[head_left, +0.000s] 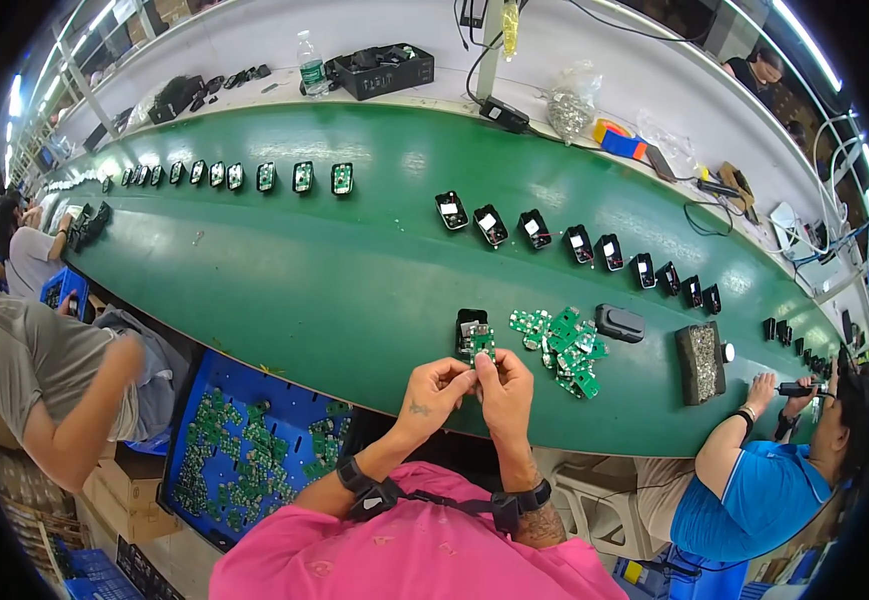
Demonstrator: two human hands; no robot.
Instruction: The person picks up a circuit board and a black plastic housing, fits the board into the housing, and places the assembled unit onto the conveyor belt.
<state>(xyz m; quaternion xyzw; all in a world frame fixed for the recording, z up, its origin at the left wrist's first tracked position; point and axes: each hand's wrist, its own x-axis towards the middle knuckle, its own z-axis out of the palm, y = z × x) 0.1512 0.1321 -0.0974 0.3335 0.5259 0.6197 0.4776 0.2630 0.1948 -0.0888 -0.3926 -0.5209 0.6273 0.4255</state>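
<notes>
Both hands meet at the near edge of the green bench. My left hand (438, 393) and my right hand (506, 398) pinch a small green circuit board (482, 341) between thumbs and fingers. The board is tilted over the near part of an open black plastic case (470, 316); whether it touches the case I cannot tell. Just right of my hands lies a loose pile of green circuit boards (566, 345). Beside the pile rests a dark oblong closed case (619, 323).
Black cases with boards (342, 179) line the far left; cases with white pieces (534, 229) run rightward. A rough grey block (699, 363) stands right. A blue bin (244, 450) of boards is lower left. One person in blue (769, 485) sits right, another in grey (29, 365) left.
</notes>
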